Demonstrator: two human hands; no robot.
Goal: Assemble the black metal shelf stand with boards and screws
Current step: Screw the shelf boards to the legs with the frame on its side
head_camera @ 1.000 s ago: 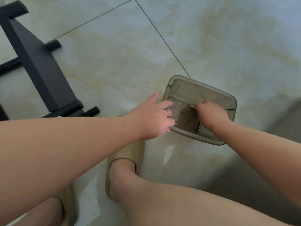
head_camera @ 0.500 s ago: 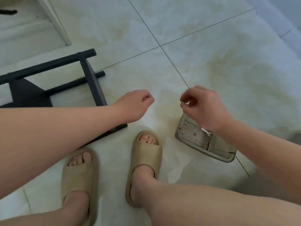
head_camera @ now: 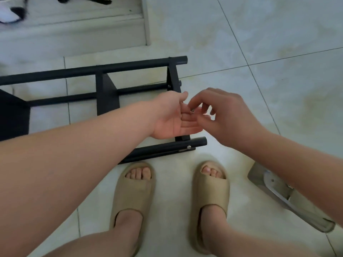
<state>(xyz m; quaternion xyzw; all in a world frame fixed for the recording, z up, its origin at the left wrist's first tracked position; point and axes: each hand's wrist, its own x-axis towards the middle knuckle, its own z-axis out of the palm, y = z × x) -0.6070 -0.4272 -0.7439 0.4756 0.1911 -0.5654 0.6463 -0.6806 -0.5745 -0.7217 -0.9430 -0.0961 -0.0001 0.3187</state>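
Note:
The black metal shelf stand lies on its side on the tiled floor, its tubes running left to right and black boards set between them. My left hand hovers palm up over the stand's right end, fingers loosely curled. My right hand meets it from the right and pinches a small silver screw between thumb and fingertip, right at my left fingertips. Another silver screw sits fastened in the near tube.
A grey translucent plastic tray with small parts lies on the floor at the right, partly under my right forearm. My feet in beige slippers stand just in front of the stand. A white door frame and shoes are at the back left.
Both hands left the parts tray and came together over the stand's right end. The view swung up and left, so the tray now sits at the lower right.

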